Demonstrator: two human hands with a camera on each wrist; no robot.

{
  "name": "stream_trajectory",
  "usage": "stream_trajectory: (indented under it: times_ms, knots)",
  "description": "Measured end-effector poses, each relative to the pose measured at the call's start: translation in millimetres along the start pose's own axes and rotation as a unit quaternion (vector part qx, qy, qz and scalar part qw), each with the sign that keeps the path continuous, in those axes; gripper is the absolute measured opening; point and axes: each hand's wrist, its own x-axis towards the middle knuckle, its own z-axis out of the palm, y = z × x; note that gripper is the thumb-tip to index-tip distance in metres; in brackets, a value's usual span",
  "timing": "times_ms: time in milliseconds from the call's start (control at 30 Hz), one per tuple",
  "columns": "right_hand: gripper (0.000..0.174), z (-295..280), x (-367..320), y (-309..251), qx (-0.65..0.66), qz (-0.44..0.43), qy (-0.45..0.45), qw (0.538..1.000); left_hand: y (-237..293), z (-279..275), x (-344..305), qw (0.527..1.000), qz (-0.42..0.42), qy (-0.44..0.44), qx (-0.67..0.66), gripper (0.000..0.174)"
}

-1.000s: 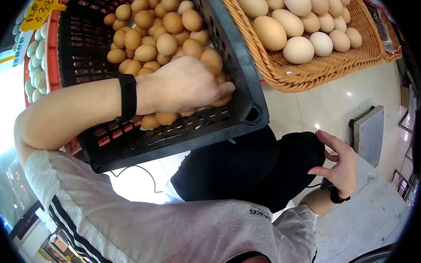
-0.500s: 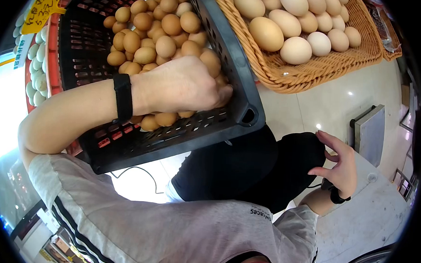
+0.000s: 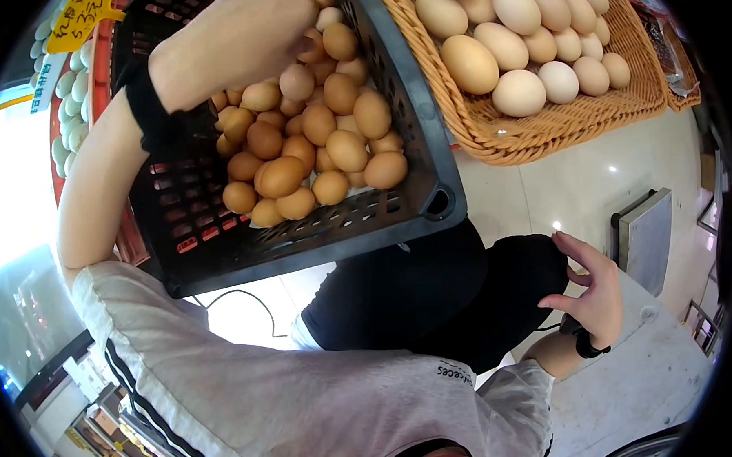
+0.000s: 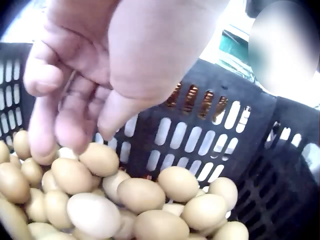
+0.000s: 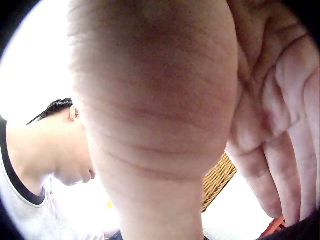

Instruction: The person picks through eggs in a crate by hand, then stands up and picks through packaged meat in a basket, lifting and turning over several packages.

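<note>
My left hand (image 3: pixel 235 47) is over the far left part of a black slotted crate (image 3: pixel 324 258) of brown eggs (image 3: pixel 325 125). In the left wrist view its fingers hang loosely bent, with fingertips right at the top eggs (image 4: pixel 75 175) and no egg in their grasp. Part of the egg pile is hidden under this hand in the head view. My right hand (image 3: pixel 596 296) is beside the knee (image 3: pixel 528 264) in black trousers, thumb and fingers apart and nothing between them. The right wrist view shows its palm and relaxed fingers (image 5: pixel 285 175) close up.
A wicker basket (image 3: pixel 508 149) of paler eggs stands right of the crate. Pale greenish eggs (image 3: pixel 73 105) lie at far left, near a yellow handwritten sign (image 3: pixel 86 8). On the right are a flat metal platform (image 3: pixel 647 241) and a pale slab (image 3: pixel 637 379).
My left hand has moved from the crate's near right corner up to its far left part, uncovering the brown eggs at the near end. The right hand stays by the knee.
</note>
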Motion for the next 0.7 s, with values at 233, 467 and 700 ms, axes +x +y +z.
stream_trajectory:
  times_ms: [233, 467, 700]
  knots:
    - [0.101, 1, -2, 2, 0.007, -0.006, 0.005, 1.0, -16, 17, 11, 0.971, -0.055, -0.221, -0.069, 0.034]
    - [0.111, 0, -3, 5, 0.01, 0.015, -0.006, 1.0, -31, 41, 22, 0.962, 0.015, -0.269, -0.049, 0.031]
    - [0.101, 1, -3, 4, 0.009, -0.006, 0.006, 1.0, -30, 29, 21, 0.949, -0.082, -0.275, -0.127, 0.034]
